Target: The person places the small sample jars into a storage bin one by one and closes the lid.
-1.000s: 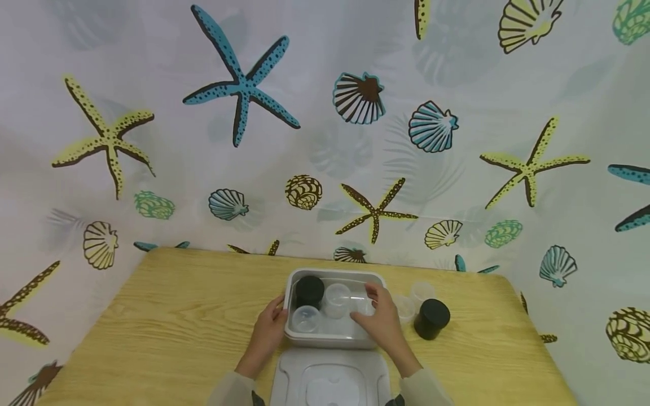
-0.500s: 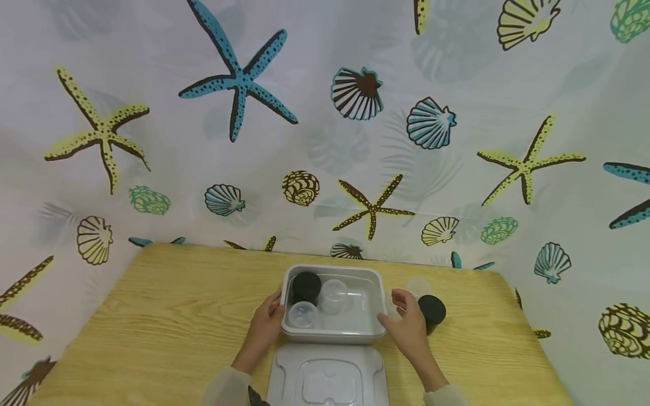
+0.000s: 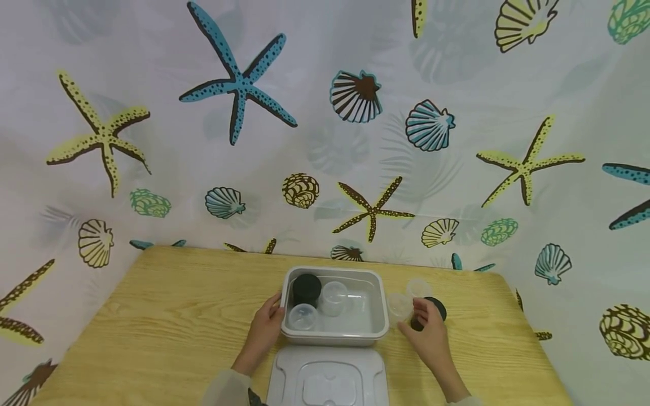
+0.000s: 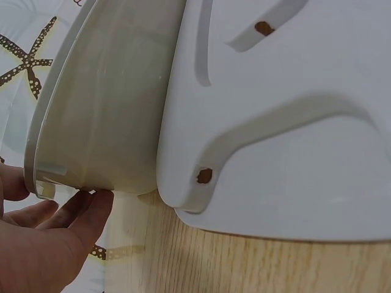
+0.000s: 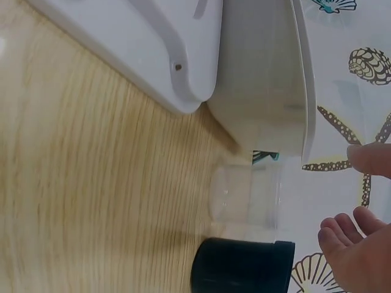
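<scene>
Left wrist — box touching left fingertips.

White cloth rises beyond the far, left and right edges of the wood-grained tabletop. A printed blue starfish shows above the far edge, a yellow starfish above the far left corner.

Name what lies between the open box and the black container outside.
A clear cup sits between the box and the black container, seen in the right wrist view.
</scene>
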Tool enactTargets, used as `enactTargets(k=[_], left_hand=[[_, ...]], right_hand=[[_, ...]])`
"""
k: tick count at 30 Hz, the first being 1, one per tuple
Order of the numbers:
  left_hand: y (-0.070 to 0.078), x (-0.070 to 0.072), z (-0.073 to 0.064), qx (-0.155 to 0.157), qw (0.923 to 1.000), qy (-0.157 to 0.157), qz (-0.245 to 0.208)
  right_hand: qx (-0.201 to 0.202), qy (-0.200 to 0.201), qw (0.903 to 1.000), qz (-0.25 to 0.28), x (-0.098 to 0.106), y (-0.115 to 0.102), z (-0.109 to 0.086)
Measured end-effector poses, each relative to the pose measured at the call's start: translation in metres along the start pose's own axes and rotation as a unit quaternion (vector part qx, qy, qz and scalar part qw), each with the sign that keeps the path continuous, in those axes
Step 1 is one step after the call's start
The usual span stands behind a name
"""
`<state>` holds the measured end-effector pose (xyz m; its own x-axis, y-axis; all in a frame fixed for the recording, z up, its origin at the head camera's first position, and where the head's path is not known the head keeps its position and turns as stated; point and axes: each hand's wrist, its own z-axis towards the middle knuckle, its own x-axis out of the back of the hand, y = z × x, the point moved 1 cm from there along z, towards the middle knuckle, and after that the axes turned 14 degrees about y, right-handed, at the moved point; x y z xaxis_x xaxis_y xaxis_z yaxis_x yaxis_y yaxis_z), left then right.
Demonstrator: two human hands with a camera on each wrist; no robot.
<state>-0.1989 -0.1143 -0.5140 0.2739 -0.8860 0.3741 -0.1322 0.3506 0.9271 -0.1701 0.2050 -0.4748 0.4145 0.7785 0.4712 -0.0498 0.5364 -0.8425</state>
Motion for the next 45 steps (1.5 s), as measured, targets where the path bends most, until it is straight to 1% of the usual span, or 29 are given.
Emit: enactTargets(k=[6,13,20,27,32,37,40,45], left_hand=[[0.001,0.002,-0.001,-0.011,0.9999,0.005,-0.003],[0.001,0.001,-0.001,-0.006,1.0,-0.001,-0.005],[0.001,0.001,-0.001,-0.001,0.9999,-0.004,-0.009],[0.002,0.001,-0.002,-0.006,0.9999,0.004,-0.008],[0.001,0.001,-0.002,-0.007,0.9999,0.008,-0.004],[0.001,0.001,-0.002,-0.006,0.9999,0.008,-0.002],[0.001,0.002,-0.002,-0.008,0.9999,0.009,-0.004],[0.001,0.002,-0.002,-0.008,0.9999,0.009,-0.002]], right_hand=[[-0.005,0.009,0.9999,-0.014,0.007,0.009,0.003],[-0.015,0.02,0.9992,-0.033,0.015,0.016,0.003],[-0.038,0.03,0.998,-0.042,0.022,0.021,0.005],[-0.037,0.046,0.9968,-0.053,0.029,0.027,0.01],[-0.049,0.06,0.9955,-0.055,0.033,0.037,0.014],[-0.068,0.054,0.9947,-0.055,0.034,0.044,0.017],[-0.076,0.046,0.9943,-0.059,0.033,0.048,0.019],[-0.082,0.044,0.9939,-0.059,0.031,0.053,0.021]])
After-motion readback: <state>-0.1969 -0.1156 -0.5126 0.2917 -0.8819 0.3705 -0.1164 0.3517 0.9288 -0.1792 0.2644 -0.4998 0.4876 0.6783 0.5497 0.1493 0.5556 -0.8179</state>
